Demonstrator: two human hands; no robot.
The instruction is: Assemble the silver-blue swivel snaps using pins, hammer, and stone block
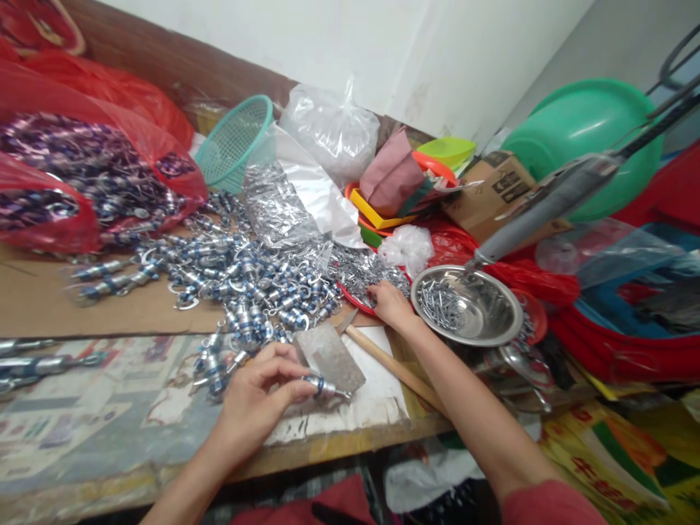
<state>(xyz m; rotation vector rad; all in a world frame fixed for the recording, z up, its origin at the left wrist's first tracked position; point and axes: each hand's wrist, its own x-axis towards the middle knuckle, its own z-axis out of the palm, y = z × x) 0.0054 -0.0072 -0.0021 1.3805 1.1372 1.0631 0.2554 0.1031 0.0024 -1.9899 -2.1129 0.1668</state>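
Observation:
Between the thumb and fingers of my left hand [267, 394] is a small silver-and-blue metal cylinder [324, 386], its thin tip pointing right, just over the front edge of a grey metal block [331, 357]. My right hand [391, 302] reaches into a red tray [358, 297] heaped with small shiny metal pieces [355, 270]. Its fingers are curled together at the pile; whatever they pinch is too small to make out. A hammer with a wooden handle [391, 364] lies beside the block, under my right forearm. Many similar silver-and-blue cylinders [251, 284] with rings and hooks are piled behind my left hand.
A steel bowl [506, 317] with metal pins stands right of the tray. At the left is a red plastic bag [180, 186] full of purple-blue pieces. A green mesh basket [235, 146] and clear bags stand behind. A grey rod-like tool [547, 200] slants in from the right.

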